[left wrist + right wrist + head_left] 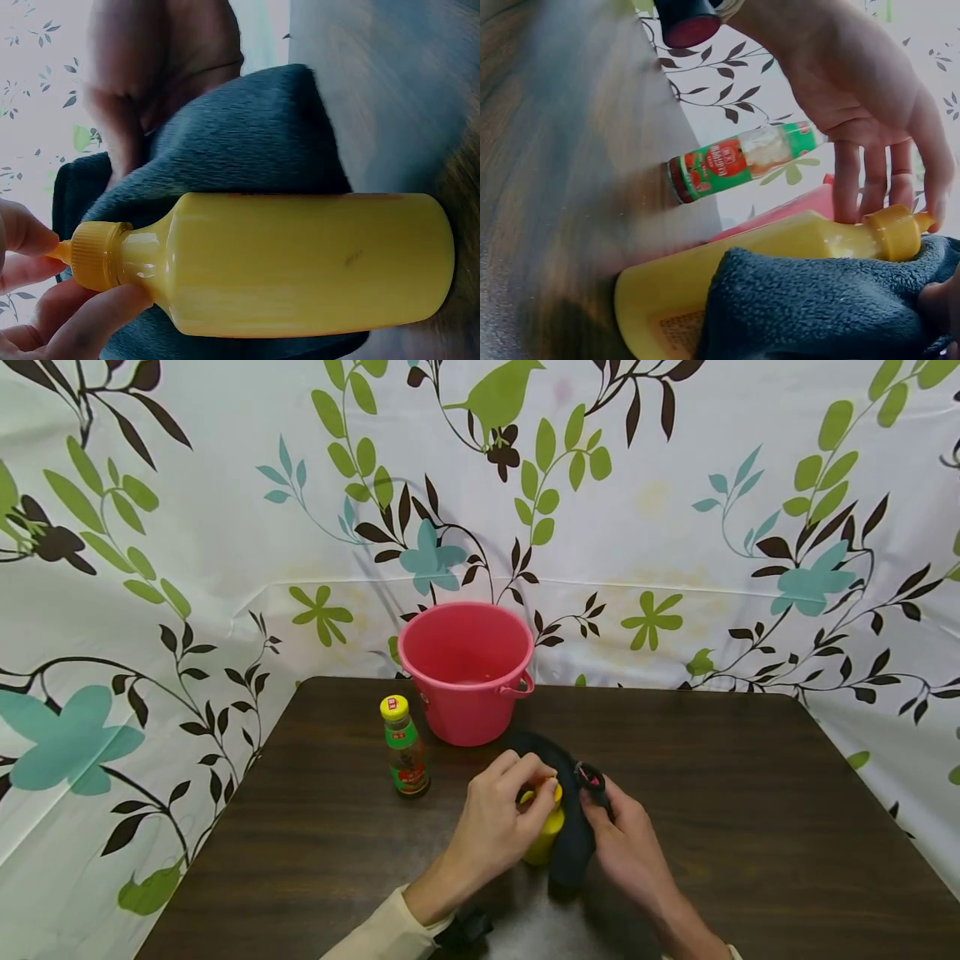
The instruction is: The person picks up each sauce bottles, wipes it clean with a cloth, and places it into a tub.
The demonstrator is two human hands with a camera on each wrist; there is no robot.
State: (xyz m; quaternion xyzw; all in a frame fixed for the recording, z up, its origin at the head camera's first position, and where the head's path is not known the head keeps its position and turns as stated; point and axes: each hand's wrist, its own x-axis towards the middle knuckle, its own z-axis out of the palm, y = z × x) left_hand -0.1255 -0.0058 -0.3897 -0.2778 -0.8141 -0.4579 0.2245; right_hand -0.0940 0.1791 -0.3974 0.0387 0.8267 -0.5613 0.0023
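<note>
A yellow squeeze bottle (307, 262) with a screw cap and a pointed nozzle stands upright on the table. My left hand (495, 818) pinches the nozzle tip between thumb and finger, its other fingers by the bottle's neck. My right hand (633, 852) grips a dark blue-grey fleecy cloth (802, 300), which lies against the bottle's side and hides part of a printed label. In the head view a small dark loop with pink inside (591, 777) shows at the right fingertips; I cannot tell what it is.
A glass sauce bottle (408, 760) with a yellow lid and green-red label stands to the left. Behind it is a pink bucket (472, 714). The dark wooden table (750, 793) ends at a patterned curtain (637, 527).
</note>
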